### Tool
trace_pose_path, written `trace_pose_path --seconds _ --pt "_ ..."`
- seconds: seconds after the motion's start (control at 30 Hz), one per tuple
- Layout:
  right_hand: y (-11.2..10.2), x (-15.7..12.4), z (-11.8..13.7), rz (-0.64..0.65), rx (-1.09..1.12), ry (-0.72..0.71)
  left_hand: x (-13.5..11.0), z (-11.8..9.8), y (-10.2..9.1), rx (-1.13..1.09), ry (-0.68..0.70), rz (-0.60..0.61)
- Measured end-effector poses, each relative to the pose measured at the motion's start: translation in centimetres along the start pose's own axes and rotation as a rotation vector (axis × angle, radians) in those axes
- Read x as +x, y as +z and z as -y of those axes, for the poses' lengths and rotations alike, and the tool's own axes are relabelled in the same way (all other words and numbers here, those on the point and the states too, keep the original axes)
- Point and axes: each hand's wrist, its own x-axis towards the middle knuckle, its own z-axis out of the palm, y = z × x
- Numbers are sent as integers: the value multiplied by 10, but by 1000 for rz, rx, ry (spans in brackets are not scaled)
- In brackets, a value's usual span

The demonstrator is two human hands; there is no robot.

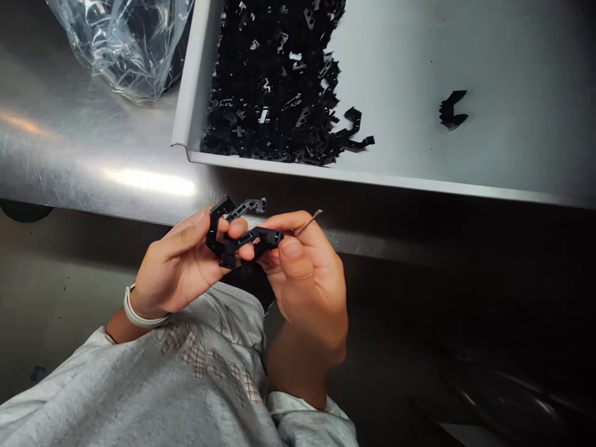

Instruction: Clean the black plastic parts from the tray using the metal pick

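My left hand (179,264) is closed around a few angular, C-shaped black plastic parts (215,228), held in front of my body. One of them, a slotted black arm (254,236), reaches across to my right hand (310,279), whose thumb and index finger close near its end. Out of the right-hand grip sticks a thin metal tool (309,223) with a small flattened tip, pointing up and to the right. Its other end is hidden by the fingers. How the parts lie inside the left palm is partly covered.
Beyond my hands stands a white tray (395,181) with a dense heap of black plastic parts (274,87) at its left. A single black part (451,110) lies farther right in it. A clear plastic bag (128,49) sits on the metal table (84,149).
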Motion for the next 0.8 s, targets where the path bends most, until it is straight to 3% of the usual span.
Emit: trace_pose_path --seconds 0.47,0.8 --pt "8 -2 8 -155 -89 -99 1 -1 -6 -37 -24 112" --pt "2 0 10 -78 9 -41 1 0 -2 -56 -48 117"
